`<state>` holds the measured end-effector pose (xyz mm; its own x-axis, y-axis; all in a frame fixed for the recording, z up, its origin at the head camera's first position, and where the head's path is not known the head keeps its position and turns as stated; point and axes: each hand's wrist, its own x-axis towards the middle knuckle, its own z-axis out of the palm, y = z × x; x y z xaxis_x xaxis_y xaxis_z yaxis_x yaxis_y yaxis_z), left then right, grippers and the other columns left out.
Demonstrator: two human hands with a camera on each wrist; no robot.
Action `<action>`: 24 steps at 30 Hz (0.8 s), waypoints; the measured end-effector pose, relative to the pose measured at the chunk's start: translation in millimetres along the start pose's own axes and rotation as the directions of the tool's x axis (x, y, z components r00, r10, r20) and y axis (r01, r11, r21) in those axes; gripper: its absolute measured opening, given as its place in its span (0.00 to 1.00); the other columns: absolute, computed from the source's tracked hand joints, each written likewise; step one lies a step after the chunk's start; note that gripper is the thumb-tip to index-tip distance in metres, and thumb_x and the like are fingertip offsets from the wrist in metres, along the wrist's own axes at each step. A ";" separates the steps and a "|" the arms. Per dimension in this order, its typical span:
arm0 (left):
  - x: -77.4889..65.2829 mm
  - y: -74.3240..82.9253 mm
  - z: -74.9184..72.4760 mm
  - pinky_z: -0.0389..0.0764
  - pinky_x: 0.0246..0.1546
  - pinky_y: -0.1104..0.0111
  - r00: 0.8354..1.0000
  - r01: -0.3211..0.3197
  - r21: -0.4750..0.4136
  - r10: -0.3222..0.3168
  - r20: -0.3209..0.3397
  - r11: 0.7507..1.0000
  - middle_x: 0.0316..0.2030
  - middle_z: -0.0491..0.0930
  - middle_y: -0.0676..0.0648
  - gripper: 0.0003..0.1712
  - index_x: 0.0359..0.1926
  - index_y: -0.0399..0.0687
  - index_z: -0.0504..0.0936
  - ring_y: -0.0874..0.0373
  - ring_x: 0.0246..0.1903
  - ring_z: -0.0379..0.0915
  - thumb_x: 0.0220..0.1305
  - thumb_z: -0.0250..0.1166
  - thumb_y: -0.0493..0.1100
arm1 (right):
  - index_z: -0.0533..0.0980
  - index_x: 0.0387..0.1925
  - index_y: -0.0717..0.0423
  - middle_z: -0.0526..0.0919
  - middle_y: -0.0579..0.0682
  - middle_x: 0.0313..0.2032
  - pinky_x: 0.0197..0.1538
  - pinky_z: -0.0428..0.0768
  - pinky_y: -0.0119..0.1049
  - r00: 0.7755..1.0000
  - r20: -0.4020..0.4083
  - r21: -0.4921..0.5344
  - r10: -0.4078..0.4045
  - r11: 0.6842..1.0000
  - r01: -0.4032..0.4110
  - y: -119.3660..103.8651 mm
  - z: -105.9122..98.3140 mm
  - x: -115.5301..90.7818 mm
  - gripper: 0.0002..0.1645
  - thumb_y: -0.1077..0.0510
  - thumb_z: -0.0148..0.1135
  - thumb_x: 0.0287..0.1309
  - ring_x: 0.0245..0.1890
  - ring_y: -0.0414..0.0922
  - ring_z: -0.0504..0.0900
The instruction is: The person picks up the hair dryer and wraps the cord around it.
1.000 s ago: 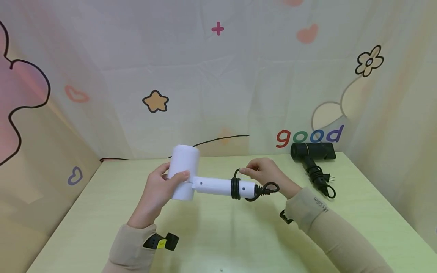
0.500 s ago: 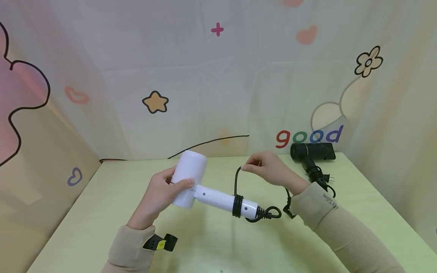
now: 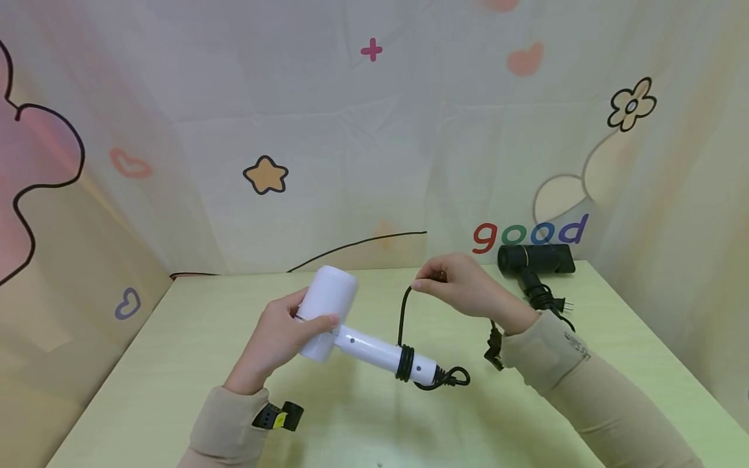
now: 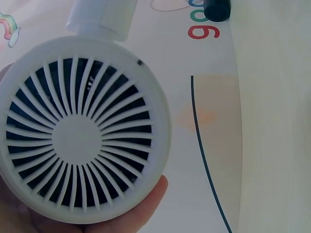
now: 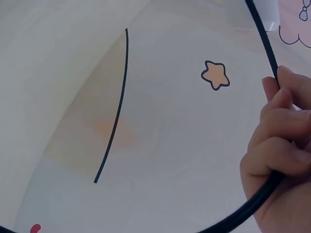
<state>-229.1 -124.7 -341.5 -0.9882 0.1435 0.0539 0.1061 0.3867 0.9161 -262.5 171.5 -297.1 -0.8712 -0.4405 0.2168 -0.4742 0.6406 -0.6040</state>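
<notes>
My left hand (image 3: 287, 335) grips the barrel of a white hair dryer (image 3: 374, 348), thumb laid across its near side. The handle slants down to the right, with black cord wound round it near its end and a small loop at the tip. In the left wrist view the dryer's round slatted grille (image 4: 77, 141) fills much of the frame. My right hand (image 3: 459, 286) pinches the black cord (image 3: 403, 315) between thumb and fingertips, and a length runs taut from there down to the windings. In the right wrist view the cord (image 5: 262, 34) passes through the curled fingers.
A black hair dryer (image 3: 537, 260) lies at the back right of the pale green table (image 3: 146, 364), its cord bundled round the handle and a pronged plug (image 3: 563, 305) showing. Behind the table hangs a printed curtain (image 3: 328, 130).
My right hand has drawn the cord up and away, lengthening the free stretch. The white dryer has tipped, its handle end dropping lower, and moved slightly right and down.
</notes>
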 end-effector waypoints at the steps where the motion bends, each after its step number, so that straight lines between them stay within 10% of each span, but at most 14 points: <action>1: -0.1 -0.1 0.4 0.80 0.32 0.63 1.000 0.001 0.011 -0.001 -0.006 1.000 0.41 0.81 0.43 0.26 0.52 0.56 0.79 0.52 0.33 0.79 0.50 0.72 0.52 | 0.81 0.32 0.56 0.76 0.46 0.22 0.28 0.68 0.33 1.000 0.001 -0.005 -0.004 1.000 0.004 -1.2 -0.1 -0.4 0.07 0.56 0.62 0.60 0.21 0.41 0.66; 24: 5.7 0.7 11.1 0.80 0.30 0.61 0.949 -0.033 0.307 0.126 -0.291 0.951 0.42 0.83 0.42 0.35 0.59 0.54 0.74 0.48 0.34 0.80 0.49 0.71 0.55 | 0.83 0.30 0.54 0.78 0.44 0.21 0.27 0.70 0.31 1.000 -0.004 -0.015 -0.024 1.000 0.024 -36.3 4.3 -19.2 0.06 0.58 0.62 0.58 0.20 0.39 0.68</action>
<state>-233.4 -113.5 -345.0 -0.9561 -0.0798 0.2821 0.1670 0.6427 0.7477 -228.0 154.0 -282.6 -0.8598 -0.4538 0.2342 -0.4971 0.6388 -0.5872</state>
